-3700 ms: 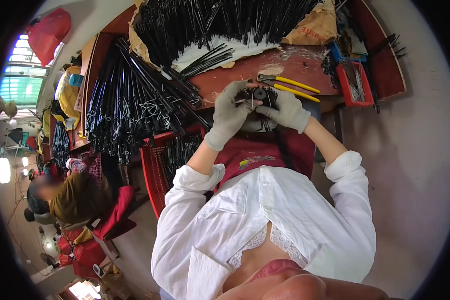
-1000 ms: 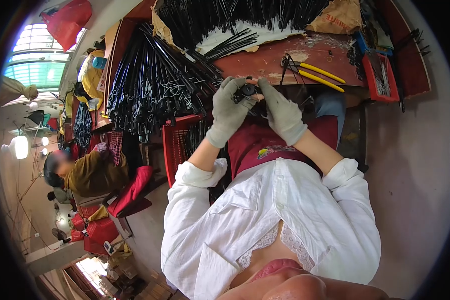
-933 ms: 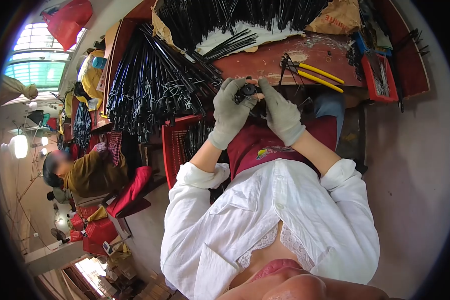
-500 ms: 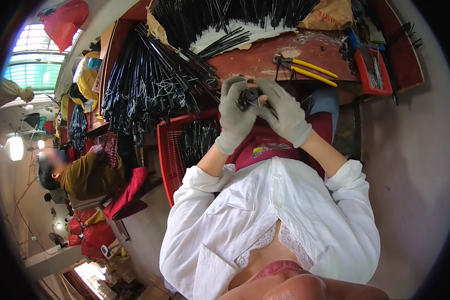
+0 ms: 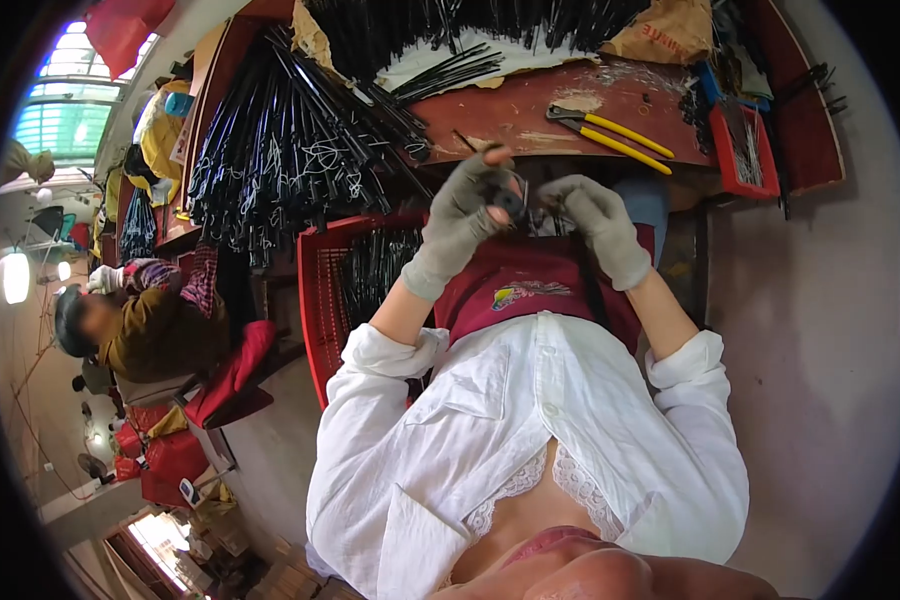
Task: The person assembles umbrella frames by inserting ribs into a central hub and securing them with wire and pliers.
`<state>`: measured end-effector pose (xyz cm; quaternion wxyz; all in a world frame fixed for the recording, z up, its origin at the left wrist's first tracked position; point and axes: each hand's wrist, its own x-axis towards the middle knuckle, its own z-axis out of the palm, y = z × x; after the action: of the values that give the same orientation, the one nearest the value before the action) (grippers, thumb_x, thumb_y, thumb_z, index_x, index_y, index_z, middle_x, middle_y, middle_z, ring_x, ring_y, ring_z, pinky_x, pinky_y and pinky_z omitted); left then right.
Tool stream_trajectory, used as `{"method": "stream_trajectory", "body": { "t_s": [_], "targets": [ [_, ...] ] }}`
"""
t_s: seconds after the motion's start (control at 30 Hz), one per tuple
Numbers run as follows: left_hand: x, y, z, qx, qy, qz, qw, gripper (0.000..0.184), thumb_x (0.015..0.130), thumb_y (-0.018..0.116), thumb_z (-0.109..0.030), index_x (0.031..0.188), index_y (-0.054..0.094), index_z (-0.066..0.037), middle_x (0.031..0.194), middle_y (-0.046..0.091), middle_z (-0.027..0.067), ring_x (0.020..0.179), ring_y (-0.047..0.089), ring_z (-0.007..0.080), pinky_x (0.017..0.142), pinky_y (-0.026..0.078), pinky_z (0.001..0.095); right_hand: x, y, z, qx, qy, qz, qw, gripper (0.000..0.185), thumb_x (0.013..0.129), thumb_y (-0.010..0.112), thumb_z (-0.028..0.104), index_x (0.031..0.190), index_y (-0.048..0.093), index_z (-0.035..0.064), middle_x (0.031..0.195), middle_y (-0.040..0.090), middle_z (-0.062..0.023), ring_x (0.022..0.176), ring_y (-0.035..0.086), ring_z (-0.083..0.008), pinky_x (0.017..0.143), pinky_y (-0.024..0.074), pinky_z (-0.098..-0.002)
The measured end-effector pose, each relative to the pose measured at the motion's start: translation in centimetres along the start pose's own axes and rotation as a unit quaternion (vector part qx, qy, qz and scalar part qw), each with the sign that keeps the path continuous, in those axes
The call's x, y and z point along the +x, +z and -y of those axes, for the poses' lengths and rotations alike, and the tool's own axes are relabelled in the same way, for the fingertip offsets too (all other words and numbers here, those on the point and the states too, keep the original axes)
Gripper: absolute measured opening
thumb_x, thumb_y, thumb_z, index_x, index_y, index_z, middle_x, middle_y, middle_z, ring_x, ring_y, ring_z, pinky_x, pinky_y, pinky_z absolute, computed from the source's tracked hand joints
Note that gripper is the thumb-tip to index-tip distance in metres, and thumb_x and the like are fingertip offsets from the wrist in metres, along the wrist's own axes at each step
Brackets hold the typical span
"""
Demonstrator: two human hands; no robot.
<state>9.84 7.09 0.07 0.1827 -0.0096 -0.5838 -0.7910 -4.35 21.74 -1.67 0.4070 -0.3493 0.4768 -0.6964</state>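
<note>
My left hand, in a grey-white glove with bare fingertips, is closed around a dark bundle with a round black end. It looks like the hub of an umbrella frame, though I cannot be sure. Beside it, my right hand, gloved too, has its fingers bent together; what they pinch is too small to make out. Both hands are above my lap, over a dark red apron. Yellow-handled pliers lie on the red table edge beyond them.
Black rods with pale cords fan out on the red table, with more at the back. A red container of thin wires stands right. A red crate is at my left. Another person sits farther left.
My hands were together around the dark piece; now the right has drawn away to the right. My left still holds the piece. The other person's gloved hand has risen.
</note>
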Motion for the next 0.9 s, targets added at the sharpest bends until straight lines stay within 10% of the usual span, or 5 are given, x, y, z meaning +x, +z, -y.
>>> {"method": "stream_trajectory", "body": {
  "t_s": [0.13, 0.2, 0.3, 0.5, 0.9],
  "targets": [
    [1.1, -0.5, -0.4, -0.002, 0.016, -0.141, 0.99, 0.07, 0.079, 0.072, -0.025, 0.135, 0.035, -0.004, 0.102, 0.056, 0.0028, 0.094, 0.053, 0.0104, 0.082, 0.042, 0.0228, 1.2, 1.8, 3.0, -0.115, 0.26, 0.01, 0.959, 0.023, 0.085, 0.061, 0.022, 0.101, 0.058, 0.0054, 0.074, 0.063, -0.0056, 0.059, 0.059, -0.0152, 0.055, 0.0473, -0.0291],
    [1.5, -0.4, -0.5, -0.02, 0.001, -0.137, 0.99, 0.064, 0.079, 0.072, -0.025, 0.129, 0.039, -0.004, 0.102, 0.057, 0.0032, 0.095, 0.053, 0.0109, 0.083, 0.043, 0.0235, 1.6, 3.3, 1.3, -0.284, -0.004, -0.091, 0.954, 0.028, 0.08, 0.066, 0.021, 0.103, 0.058, 0.0069, 0.079, 0.064, -0.0064, 0.064, 0.062, -0.0177, 0.061, 0.0498, -0.0312],
    [1.9, -0.8, -0.1, -0.013, -0.006, -0.137, 0.99, 0.06, 0.078, 0.073, -0.028, 0.123, 0.041, -0.004, 0.102, 0.057, 0.0034, 0.095, 0.054, 0.0109, 0.084, 0.043, 0.0244, 2.9, 3.2, 1.9, -0.366, -0.102, -0.047, 0.924, 0.03, 0.076, 0.069, 0.019, 0.101, 0.059, 0.0065, 0.085, 0.065, -0.0077, 0.071, 0.064, -0.0225, 0.068, 0.0499, -0.0316],
    [2.1, -1.3, -0.1, 0.014, -0.034, -0.13, 0.991, 0.053, 0.079, 0.072, -0.028, 0.119, 0.045, -0.005, 0.105, 0.056, 0.0041, 0.093, 0.055, 0.0126, 0.085, 0.042, 0.0253, 3.2, 2.6, 0.9, -0.229, 0.082, 0.014, 0.97, 0.025, 0.078, 0.068, 0.027, 0.092, 0.062, 0.0073, 0.079, 0.064, -0.0114, 0.075, 0.062, -0.0313, 0.068, 0.0472, -0.0367],
    [2.6, 1.4, 0.0, 0.148, -0.015, -0.228, 0.962, 0.038, 0.075, 0.074, -0.002, 0.106, 0.05, -0.002, 0.091, 0.053, 0.0013, 0.081, 0.056, 0.0077, 0.07, 0.05, 0.0202, 3.8, 1.7, -0.7, -0.364, 0.012, -0.008, 0.931, 0.029, 0.084, 0.059, 0.034, 0.084, 0.058, 0.0049, 0.066, 0.06, -0.0128, 0.065, 0.061, -0.029, 0.059, 0.0448, -0.0365]
  ]
}}
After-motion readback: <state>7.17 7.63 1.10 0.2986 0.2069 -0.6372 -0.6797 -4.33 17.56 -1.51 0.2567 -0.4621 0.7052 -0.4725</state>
